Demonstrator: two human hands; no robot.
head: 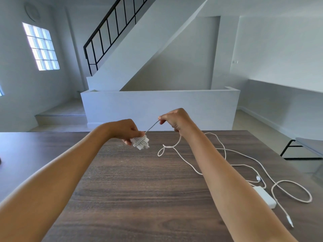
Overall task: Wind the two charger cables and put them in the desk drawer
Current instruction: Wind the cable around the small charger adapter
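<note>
A pale room with a staircase lies beyond the dark wood-grain worktop [139, 198]. Above its far middle, the left hand [125, 131] clamps a small white charger block [140, 142] already crossed by several turns, steadying it as a spool. The right hand [174, 120] pinches the thin cable [176, 142] taut just beside it — tension likely keeps wraps tight. The slack trails right in limp loops. The second charger [265, 197], a smooth white brick, lies near right with its braided cord [295, 191] unwound. No drawer shows.
</note>
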